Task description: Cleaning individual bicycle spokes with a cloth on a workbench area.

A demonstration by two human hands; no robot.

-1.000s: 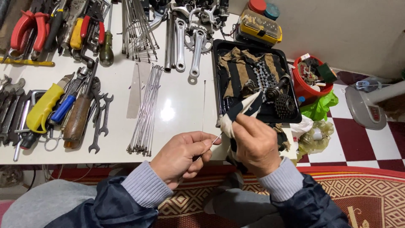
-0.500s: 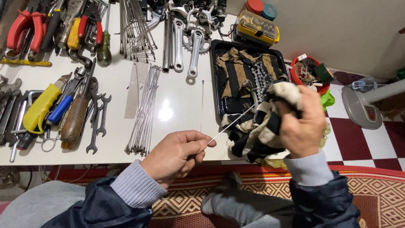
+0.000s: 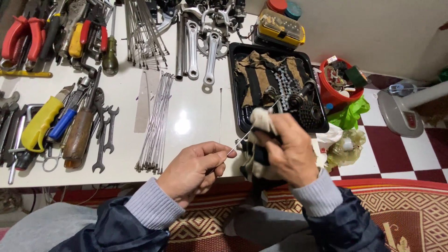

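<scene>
I am at a bicycle repair workbench. The white tabletop (image 3: 196,116) in front of me is crowded with red-handled pliers (image 3: 18,37), steel open-ended spanners (image 3: 105,140), bundles of thin metal wheel spokes (image 3: 156,123), silver crank arms (image 3: 192,46), and a black plastic tray (image 3: 238,121) holding a greasy bicycle chain (image 3: 284,81) and sprocket cluster (image 3: 311,114).

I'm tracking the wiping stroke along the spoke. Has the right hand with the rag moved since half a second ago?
Yes. The right hand with the rag slid back down the spoke, away from the black tray, toward the left hand.
</scene>
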